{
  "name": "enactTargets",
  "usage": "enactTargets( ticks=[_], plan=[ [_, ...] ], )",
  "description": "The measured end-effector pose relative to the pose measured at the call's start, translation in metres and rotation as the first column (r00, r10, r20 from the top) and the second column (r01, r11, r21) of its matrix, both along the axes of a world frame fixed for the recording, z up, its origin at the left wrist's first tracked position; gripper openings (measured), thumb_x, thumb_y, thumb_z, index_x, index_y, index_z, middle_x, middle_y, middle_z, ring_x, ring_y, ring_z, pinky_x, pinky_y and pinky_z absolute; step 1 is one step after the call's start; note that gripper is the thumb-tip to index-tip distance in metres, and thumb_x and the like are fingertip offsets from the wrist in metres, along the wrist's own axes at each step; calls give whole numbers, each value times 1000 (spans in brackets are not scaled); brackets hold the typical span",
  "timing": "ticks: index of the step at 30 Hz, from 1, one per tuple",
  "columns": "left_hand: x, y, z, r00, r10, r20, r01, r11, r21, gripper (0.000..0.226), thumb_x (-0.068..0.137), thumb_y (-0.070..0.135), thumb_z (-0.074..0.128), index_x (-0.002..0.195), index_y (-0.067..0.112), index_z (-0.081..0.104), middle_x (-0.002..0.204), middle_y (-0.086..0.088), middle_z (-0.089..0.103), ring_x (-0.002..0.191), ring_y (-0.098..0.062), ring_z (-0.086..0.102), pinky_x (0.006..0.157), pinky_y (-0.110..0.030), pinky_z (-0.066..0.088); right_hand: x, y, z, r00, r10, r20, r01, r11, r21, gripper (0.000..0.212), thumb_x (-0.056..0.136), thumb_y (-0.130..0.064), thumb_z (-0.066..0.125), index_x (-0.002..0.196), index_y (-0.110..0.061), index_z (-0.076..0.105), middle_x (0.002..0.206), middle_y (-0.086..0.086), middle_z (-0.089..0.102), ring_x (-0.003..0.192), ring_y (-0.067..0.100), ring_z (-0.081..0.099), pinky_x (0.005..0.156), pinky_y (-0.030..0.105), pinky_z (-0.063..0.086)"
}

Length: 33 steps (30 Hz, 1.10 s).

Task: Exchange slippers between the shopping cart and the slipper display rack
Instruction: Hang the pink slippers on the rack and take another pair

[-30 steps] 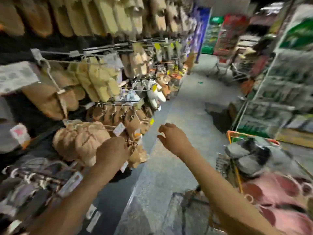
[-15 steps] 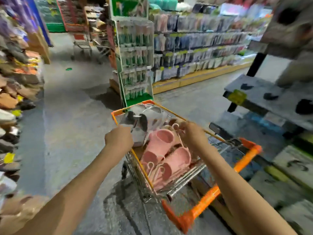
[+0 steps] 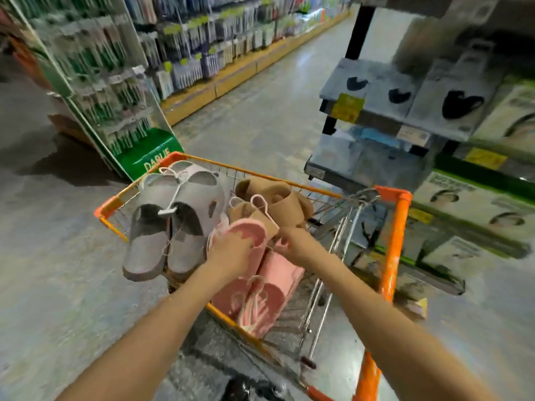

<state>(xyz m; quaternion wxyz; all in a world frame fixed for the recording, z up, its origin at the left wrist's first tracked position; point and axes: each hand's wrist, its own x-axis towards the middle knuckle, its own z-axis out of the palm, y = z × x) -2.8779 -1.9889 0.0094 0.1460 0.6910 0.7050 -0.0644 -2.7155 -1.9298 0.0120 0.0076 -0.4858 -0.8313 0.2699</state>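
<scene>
Reaching into the cart (image 3: 390,256), my left hand (image 3: 231,250) clasps a pink slipper (image 3: 249,235) to lift it; right hand (image 3: 292,241) pinches its far edge, steadying it.

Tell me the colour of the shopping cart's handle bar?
Orange handle bar, clearest in the head view.

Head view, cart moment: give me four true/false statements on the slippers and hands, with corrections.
1. The left hand holds a pink slipper. True.
2. The grey slippers lie on the floor. False: they rest on the shopping cart, overhanging its rim.
3. Tan slippers sit in the cart. True.
4. The right hand grips the cart's orange handle. False: it reaches among the slippers inside the cart.
</scene>
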Motion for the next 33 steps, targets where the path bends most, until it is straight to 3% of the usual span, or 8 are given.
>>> enactTargets(
  ticks=[4,9,13,19,23,25,30,33],
  plan=[
    [-1,14,-11,992,-123,15,123,992,-32,43,92,25,38,134,19,48,140,-6,45,132,-28,36,114,-45,24,-16,-18,-40,972,192,134,-180,979,-98,46,81,-40,65,116,-11,59,115,13,61,104,31,56,87,39,46],
    [-8,23,-27,983,-182,-10,178,973,-146,49,92,20,45,140,22,38,144,-4,39,134,-26,34,111,-41,26,-27,-23,-61,957,275,95,-264,957,-118,29,85,-22,62,111,-11,68,114,13,65,109,29,53,92,35,36],
    [-7,28,-33,977,-207,-47,198,969,-149,45,93,18,43,137,22,41,140,-4,46,130,-26,40,108,-41,28,-23,-14,-72,987,159,14,-155,976,-151,27,86,-12,55,110,-10,68,116,13,62,108,27,53,92,36,41],
    [-1,34,-43,985,-166,51,172,969,-174,40,98,20,38,138,14,42,141,-10,43,131,-28,39,110,-38,30,-8,6,-77,980,-157,-122,156,988,-22,24,89,-19,56,80,1,67,84,15,64,81,27,58,75,32,44],
    [5,36,-46,978,-202,41,206,959,-195,38,98,24,37,135,17,43,138,-7,47,126,-27,43,105,-36,33,6,13,-70,942,-286,-173,286,958,-24,28,92,-24,52,90,-3,70,89,15,71,82,28,63,68,34,44],
    [8,37,-47,976,-217,35,219,956,-193,38,98,23,37,134,18,45,135,-6,49,124,-27,45,101,-36,36,12,14,-67,922,-337,-192,336,941,-34,30,92,-23,52,84,1,67,84,20,69,74,30,59,64,34,40],
    [17,39,-44,973,-210,98,223,962,-156,38,100,25,33,135,19,45,136,-6,48,124,-24,44,101,-33,34,10,18,-50,956,-227,-185,245,966,81,29,93,-25,49,86,-3,67,87,19,69,83,35,62,67,37,43],
    [18,41,-29,980,-192,42,195,977,-89,32,97,22,36,121,14,57,124,-9,58,115,-28,52,96,-35,40,6,21,-26,971,-143,-190,183,960,212,29,94,-24,49,89,-2,68,85,18,69,81,36,63,61,36,40]
  ],
)
